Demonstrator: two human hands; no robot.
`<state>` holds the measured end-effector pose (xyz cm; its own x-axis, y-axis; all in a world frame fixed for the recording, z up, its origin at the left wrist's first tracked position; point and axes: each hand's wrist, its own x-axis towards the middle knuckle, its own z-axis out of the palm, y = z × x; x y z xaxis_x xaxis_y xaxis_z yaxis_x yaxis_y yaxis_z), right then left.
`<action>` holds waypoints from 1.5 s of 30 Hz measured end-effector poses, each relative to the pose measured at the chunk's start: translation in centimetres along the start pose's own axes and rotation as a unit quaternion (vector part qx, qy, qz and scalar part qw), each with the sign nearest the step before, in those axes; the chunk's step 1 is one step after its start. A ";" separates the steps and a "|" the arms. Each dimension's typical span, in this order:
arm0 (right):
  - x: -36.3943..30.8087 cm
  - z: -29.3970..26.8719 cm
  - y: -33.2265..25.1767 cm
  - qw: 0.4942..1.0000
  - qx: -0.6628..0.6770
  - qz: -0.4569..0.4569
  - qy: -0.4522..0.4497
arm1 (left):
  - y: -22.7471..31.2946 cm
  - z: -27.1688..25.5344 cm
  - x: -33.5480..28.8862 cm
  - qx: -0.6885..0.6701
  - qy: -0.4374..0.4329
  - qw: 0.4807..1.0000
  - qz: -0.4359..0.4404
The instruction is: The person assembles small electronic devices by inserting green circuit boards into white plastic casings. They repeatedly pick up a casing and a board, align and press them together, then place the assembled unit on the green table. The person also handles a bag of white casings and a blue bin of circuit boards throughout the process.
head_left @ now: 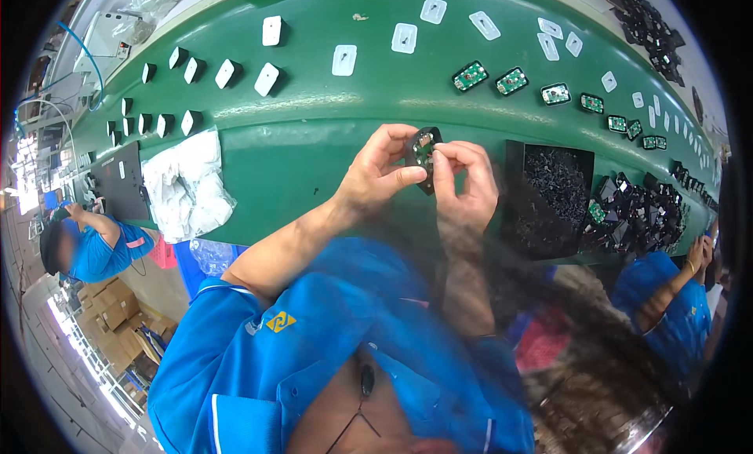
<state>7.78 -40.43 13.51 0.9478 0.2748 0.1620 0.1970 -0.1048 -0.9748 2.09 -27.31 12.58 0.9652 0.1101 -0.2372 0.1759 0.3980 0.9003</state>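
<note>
Above the smooth green bench, just beyond the person's chest, a small elongated black plastic casing with a green circuit board in its open face is held up off the surface, between the two bare hands. It looks light enough to carry in the fingertips, and its shell is probably stiff, with hard walls that should not give under a moderate squeeze. Smooth plastic could turn or slip a little, so the outer side walls seem the best place to take hold. The exposed board and its tiny components look like the fragile part, better spared any heavy pressure. The left hand grips the casing from its left, fingers curled at the far end and thumb against the nearer side. The right hand meets it from the right, thumb and forefinger brought close together at the open face; whether they pinch some tiny part there, I cannot tell. Further right, well apart from the casing, a shallow black tray of small dark pieces sits near the right hand, close to the bench's near edge.
</note>
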 end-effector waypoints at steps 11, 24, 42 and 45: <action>1.1 0.5 -0.6 0.987 -0.012 0.109 -0.118 | -0.5 -2.0 -0.2 0.113 0.027 0.990 0.084; 0.4 4.5 1.4 0.999 -0.031 0.020 -0.034 | -0.1 -6.2 1.1 0.313 0.000 0.931 0.187; 7.1 9.8 11.2 0.910 0.260 0.269 -0.177 | -4.7 -15.9 8.2 0.339 0.267 0.901 -0.033; 8.9 10.9 13.7 0.976 -0.150 0.052 -0.152 | -5.5 -18.5 10.1 0.591 0.334 0.726 0.112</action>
<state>16.17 -28.99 -0.05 0.8576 0.5132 -0.0323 0.2117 -0.4096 -0.8874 7.32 -11.57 -1.49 0.7562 0.6247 0.1949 0.4528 -0.7145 0.5333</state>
